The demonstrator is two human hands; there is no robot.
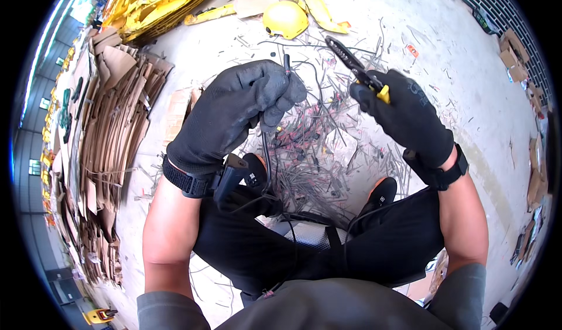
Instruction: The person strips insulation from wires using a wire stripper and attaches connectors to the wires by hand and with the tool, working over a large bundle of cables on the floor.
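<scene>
My left hand (231, 110), in a black work glove, is closed in a pinch on a thin black cable (287, 65). The cable's end points up past the fingertips, with a small reddish spot near it. Below the fist the cable hangs toward my lap. My right hand (410, 113), also gloved, grips wire strippers (350, 60) with dark jaws and a yellow part on the handle. Their jaws point up and left, apart from the cable. Under both hands, cut wire scraps (316, 148) in grey, black and reddish tones lie strewn over the floor between my shoes.
Stacked flattened cardboard (111, 119) stands on the left. Yellow panels (155, 2) are heaped at the far left, with a yellow helmet (285, 19) beside more yellow parts. Cardboard boxes (513, 55) line the right wall. An orange piece (413, 50) lies on the floor.
</scene>
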